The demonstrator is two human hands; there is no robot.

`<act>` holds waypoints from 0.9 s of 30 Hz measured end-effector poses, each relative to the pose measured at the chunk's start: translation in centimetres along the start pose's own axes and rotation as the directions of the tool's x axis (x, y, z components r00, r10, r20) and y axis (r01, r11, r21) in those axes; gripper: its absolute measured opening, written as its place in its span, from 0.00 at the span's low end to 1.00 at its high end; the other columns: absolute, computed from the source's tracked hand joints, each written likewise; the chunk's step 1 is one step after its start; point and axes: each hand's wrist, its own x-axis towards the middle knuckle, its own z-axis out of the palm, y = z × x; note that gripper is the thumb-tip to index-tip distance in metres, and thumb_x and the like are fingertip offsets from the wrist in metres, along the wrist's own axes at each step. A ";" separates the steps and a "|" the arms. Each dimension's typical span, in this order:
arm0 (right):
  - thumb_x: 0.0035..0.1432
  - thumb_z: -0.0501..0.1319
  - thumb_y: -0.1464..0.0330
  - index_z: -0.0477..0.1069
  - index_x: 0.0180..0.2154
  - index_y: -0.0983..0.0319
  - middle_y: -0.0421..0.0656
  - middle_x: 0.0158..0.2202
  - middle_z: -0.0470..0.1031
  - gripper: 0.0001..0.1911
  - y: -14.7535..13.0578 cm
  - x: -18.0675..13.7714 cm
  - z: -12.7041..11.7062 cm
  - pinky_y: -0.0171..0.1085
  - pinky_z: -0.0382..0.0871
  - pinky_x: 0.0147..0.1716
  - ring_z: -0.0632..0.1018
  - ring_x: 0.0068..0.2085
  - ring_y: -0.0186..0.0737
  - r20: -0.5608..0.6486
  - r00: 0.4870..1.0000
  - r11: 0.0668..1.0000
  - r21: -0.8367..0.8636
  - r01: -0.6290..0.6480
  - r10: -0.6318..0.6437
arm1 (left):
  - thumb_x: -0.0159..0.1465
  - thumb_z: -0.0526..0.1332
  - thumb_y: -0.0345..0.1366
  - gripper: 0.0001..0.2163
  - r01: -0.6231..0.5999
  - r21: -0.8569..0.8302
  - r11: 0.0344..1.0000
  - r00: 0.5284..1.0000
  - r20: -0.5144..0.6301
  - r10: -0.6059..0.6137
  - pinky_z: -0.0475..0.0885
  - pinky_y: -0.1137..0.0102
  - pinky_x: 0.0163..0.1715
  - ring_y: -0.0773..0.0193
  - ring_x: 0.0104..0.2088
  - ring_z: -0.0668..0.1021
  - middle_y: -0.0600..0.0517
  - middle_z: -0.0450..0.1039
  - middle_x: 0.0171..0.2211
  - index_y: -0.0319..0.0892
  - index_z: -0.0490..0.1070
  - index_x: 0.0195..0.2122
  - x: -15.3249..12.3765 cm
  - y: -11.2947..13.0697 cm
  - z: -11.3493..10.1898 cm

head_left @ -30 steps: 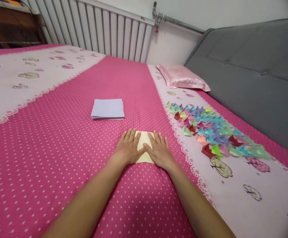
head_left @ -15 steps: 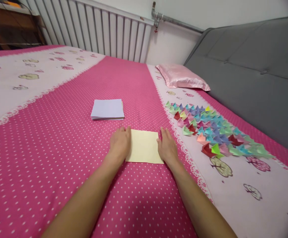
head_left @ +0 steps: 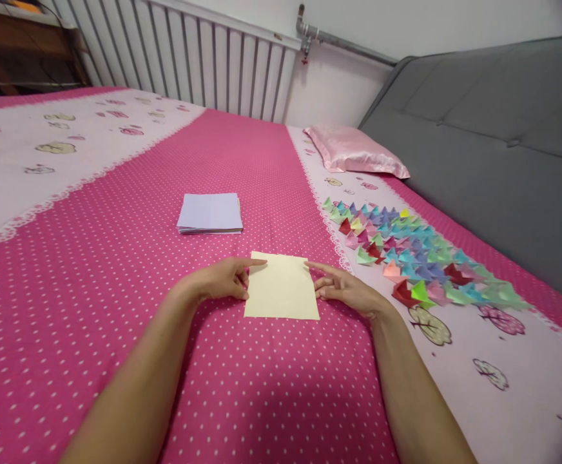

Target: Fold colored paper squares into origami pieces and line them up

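Note:
A pale yellow square sheet of paper lies flat on the bed. My left hand is at its left side, the index finger stretched over the far left part of the sheet, the thumb by the left edge and the other fingers bent. Opposite it, my right hand points its index finger at the far right corner, with its thumb and remaining fingers apart beside the right edge. Neither hand grips the paper. Beyond the sheet, to the left, sits a stack of paper with a pale lilac sheet on top.
Rows of small folded paper pieces in many colours stand on the right. A pink pillow lies behind them, against a grey padded headboard. The dotted pink bedspread covers the bed; a white radiator stands at the far side.
Both hands have turned inward, wrists swinging outward, and their index fingers now stretch toward the sheet's far corners. The yellow paper stays practically in place.

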 end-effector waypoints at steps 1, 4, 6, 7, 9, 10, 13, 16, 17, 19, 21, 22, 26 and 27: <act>0.50 0.61 0.72 0.58 0.58 0.60 0.44 0.37 0.76 0.33 0.0 0.1 0.1 0.38 0.69 0.40 0.77 0.37 0.36 0.027 1.000 0.999 0.030 0.012 -0.012 | 0.48 0.60 0.28 0.35 -0.026 -0.026 0.999 1.000 0.015 0.026 0.65 0.73 0.27 0.69 0.25 0.70 0.56 0.67 0.26 0.42 0.56 0.60 0.1 -0.2 0.0; 0.48 0.64 0.70 0.64 0.53 0.61 0.47 0.44 0.75 0.28 0.1 0.6 0.8 0.42 0.67 0.47 0.76 0.44 0.39 0.030 0.998 0.992 0.114 0.054 -0.058 | 0.49 0.60 0.28 0.32 -0.084 -0.097 0.992 0.996 0.018 0.086 0.66 0.73 0.29 0.71 0.26 0.71 0.54 0.70 0.28 0.40 0.60 0.57 0.4 -0.5 0.0; 0.46 0.66 0.69 0.68 0.50 0.61 0.47 0.46 0.75 0.27 0.1 1.0 1.4 0.45 0.65 0.50 0.75 0.47 0.41 -0.020 0.998 0.985 0.157 0.067 -0.064 | 0.48 0.61 0.27 0.30 -0.097 -0.126 0.987 0.995 -0.024 0.095 0.68 0.73 0.31 0.69 0.28 0.72 0.52 0.72 0.30 0.39 0.63 0.55 0.4 -0.5 0.0; 0.45 0.66 0.69 0.69 0.49 0.61 0.48 0.45 0.75 0.26 0.1 1.2 1.6 0.46 0.65 0.51 0.75 0.47 0.41 -0.051 0.997 0.983 0.170 0.066 -0.059 | 0.48 0.62 0.27 0.29 -0.103 -0.138 0.985 0.994 -0.049 0.097 0.68 0.72 0.32 0.68 0.30 0.73 0.51 0.73 0.31 0.38 0.65 0.54 0.5 -0.5 0.1; 0.44 0.67 0.67 0.71 0.46 0.62 0.47 0.42 0.77 0.24 0.1 1.5 2.1 0.47 0.65 0.50 0.77 0.44 0.42 -0.118 0.992 0.982 0.182 0.058 -0.037 | 0.47 0.62 0.27 0.27 -0.116 -0.163 0.980 0.990 -0.094 0.101 0.69 0.71 0.33 0.66 0.32 0.75 0.49 0.75 0.32 0.37 0.67 0.52 0.6 -0.3 0.2; 0.43 0.68 0.67 0.73 0.44 0.62 0.47 0.41 0.78 0.22 0.2 1.7 2.2 0.47 0.66 0.50 0.77 0.43 0.42 -0.150 0.988 0.981 0.184 0.056 -0.028 | 0.47 0.63 0.27 0.26 -0.122 -0.172 0.978 0.988 -0.117 0.102 0.70 0.71 0.34 0.65 0.33 0.75 0.48 0.76 0.33 0.37 0.69 0.50 0.6 -0.3 0.3; 0.41 0.69 0.66 0.75 0.39 0.62 0.46 0.39 0.79 0.19 0.7 2.2 2.4 0.45 0.68 0.48 0.78 0.41 0.42 -0.246 0.969 0.980 0.186 0.072 -0.024 | 0.46 0.64 0.27 0.25 -0.125 -0.197 0.973 0.980 -0.178 0.090 0.71 0.69 0.37 0.63 0.35 0.77 0.47 0.77 0.34 0.36 0.70 0.48 1.0 -0.2 0.6; 0.40 0.69 0.66 0.76 0.35 0.62 0.45 0.36 0.79 0.16 1.1 2.6 2.3 0.43 0.71 0.45 0.79 0.38 0.42 -0.318 0.948 0.975 0.202 0.094 -0.026 | 0.46 0.65 0.29 0.24 -0.132 -0.239 0.962 0.970 -0.230 0.076 0.72 0.66 0.40 0.61 0.36 0.78 0.46 0.78 0.36 0.36 0.71 0.47 1.5 -0.3 0.9; 0.39 0.70 0.66 0.76 0.34 0.62 0.44 0.35 0.80 0.16 1.2 2.7 2.3 0.42 0.72 0.43 0.79 0.37 0.41 -0.342 0.940 0.971 0.215 0.101 -0.022 | 0.46 0.66 0.30 0.23 -0.140 -0.260 0.955 0.967 -0.242 0.076 0.72 0.65 0.42 0.61 0.37 0.78 0.46 0.78 0.37 0.36 0.72 0.46 1.6 -0.3 1.1; 0.37 0.70 0.68 0.76 0.33 0.62 0.44 0.33 0.80 0.16 1.2 2.8 2.2 0.41 0.73 0.39 0.80 0.34 0.41 -0.386 0.922 0.959 0.257 0.117 -0.009 | 0.46 0.67 0.31 0.23 -0.157 -0.307 0.939 0.964 -0.255 0.078 0.71 0.64 0.44 0.61 0.38 0.78 0.45 0.78 0.38 0.36 0.72 0.45 1.9 -0.3 1.3; 0.35 0.71 0.69 0.75 0.33 0.62 0.44 0.32 0.80 0.17 1.2 2.8 2.2 0.40 0.75 0.34 0.80 0.31 0.41 -0.423 0.906 0.941 0.310 0.134 0.010 | 0.47 0.67 0.33 0.23 -0.168 -0.351 0.921 0.964 -0.255 0.079 0.71 0.63 0.45 0.61 0.39 0.78 0.45 0.77 0.40 0.36 0.73 0.45 2.1 -0.1 1.6; 0.34 0.71 0.69 0.75 0.33 0.62 0.44 0.31 0.80 0.18 1.1 2.8 2.2 0.40 0.75 0.32 0.80 0.30 0.41 -0.437 0.899 0.932 0.334 0.140 0.021 | 0.47 0.68 0.33 0.23 -0.174 -0.365 0.914 0.964 -0.254 0.082 0.71 0.63 0.46 0.61 0.39 0.78 0.44 0.77 0.41 0.36 0.72 0.45 2.1 0.0 1.7; 0.33 0.71 0.70 0.75 0.32 0.62 0.43 0.29 0.80 0.18 0.9 2.9 2.3 0.37 0.74 0.26 0.79 0.27 0.41 -0.476 0.878 0.908 0.386 0.160 0.047 | 0.49 0.67 0.34 0.20 -0.211 -0.376 0.902 0.960 -0.256 0.117 0.70 0.62 0.48 0.60 0.43 0.77 0.43 0.75 0.44 0.37 0.73 0.45 2.3 0.4 2.3; 0.33 0.71 0.70 0.75 0.32 0.62 0.43 0.29 0.80 0.18 0.8 3.0 2.3 0.37 0.74 0.25 0.79 0.27 0.41 -0.486 0.873 0.905 0.391 0.168 0.048 | 0.50 0.66 0.34 0.20 -0.220 -0.378 0.899 0.958 -0.259 0.126 0.70 0.62 0.49 0.59 0.44 0.77 0.43 0.74 0.45 0.37 0.73 0.45 2.3 0.5 2.5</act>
